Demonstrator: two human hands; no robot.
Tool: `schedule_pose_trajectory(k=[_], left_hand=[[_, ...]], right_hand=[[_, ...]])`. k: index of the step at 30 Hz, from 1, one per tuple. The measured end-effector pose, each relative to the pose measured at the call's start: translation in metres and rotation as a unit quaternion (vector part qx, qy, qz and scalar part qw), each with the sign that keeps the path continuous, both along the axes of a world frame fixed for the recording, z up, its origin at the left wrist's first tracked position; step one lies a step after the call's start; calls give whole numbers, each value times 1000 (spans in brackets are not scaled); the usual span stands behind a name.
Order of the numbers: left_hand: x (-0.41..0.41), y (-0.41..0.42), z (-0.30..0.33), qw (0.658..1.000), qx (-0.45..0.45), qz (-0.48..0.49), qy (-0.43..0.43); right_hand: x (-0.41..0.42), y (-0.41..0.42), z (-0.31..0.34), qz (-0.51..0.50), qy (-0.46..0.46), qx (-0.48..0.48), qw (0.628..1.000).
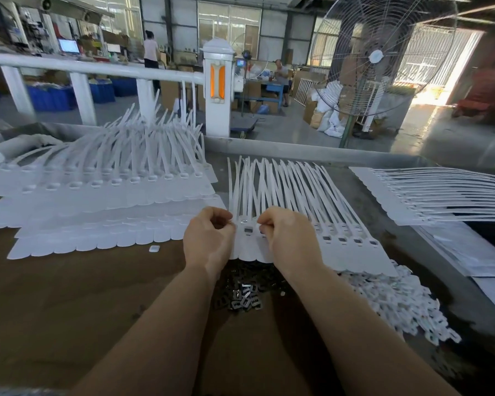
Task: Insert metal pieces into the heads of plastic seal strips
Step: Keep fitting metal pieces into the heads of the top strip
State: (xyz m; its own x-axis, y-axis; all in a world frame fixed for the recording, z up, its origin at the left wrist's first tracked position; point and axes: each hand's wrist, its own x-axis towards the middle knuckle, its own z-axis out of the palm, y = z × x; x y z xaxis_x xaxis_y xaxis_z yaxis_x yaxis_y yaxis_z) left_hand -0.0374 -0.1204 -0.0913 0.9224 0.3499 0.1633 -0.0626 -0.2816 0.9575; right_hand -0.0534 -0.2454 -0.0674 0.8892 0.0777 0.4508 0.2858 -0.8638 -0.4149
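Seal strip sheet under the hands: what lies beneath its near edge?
Dark metal pieces show from under the sheet, with white plastic bits to the right. How far either pile runs beneath is hidden.

A row of seal strips (297, 218) is being laid out mid-tabletop (69, 295), with stacked strips (106, 201) to its left, more strips (440, 195) to the right, and metal pieces (243, 298) heaped just before it.

Two bare forearms reach forward side by side. The left hand (207, 237) and right hand (289, 235) sit close together, knuckles up, fingers curled in pinching grips.
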Motion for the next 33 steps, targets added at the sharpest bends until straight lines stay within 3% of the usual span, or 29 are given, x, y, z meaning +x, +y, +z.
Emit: schedule_pose_trajectory(k=[12,25,30,33], left_hand=[[2,3,-1,1000,18,-6,-2],[2,5,-3,999,45,-12,2],[1,5,-3,999,47,-11,1],[2,5,-4,999,45,-13,6]], right_hand=[[7,13,-6,14,-41,-23,999],[-5,9,-12,41,-24,-150,988],[-7,8,-14,42,-18,-156,987],[-4,7,-14,34,-5,-113,993]])
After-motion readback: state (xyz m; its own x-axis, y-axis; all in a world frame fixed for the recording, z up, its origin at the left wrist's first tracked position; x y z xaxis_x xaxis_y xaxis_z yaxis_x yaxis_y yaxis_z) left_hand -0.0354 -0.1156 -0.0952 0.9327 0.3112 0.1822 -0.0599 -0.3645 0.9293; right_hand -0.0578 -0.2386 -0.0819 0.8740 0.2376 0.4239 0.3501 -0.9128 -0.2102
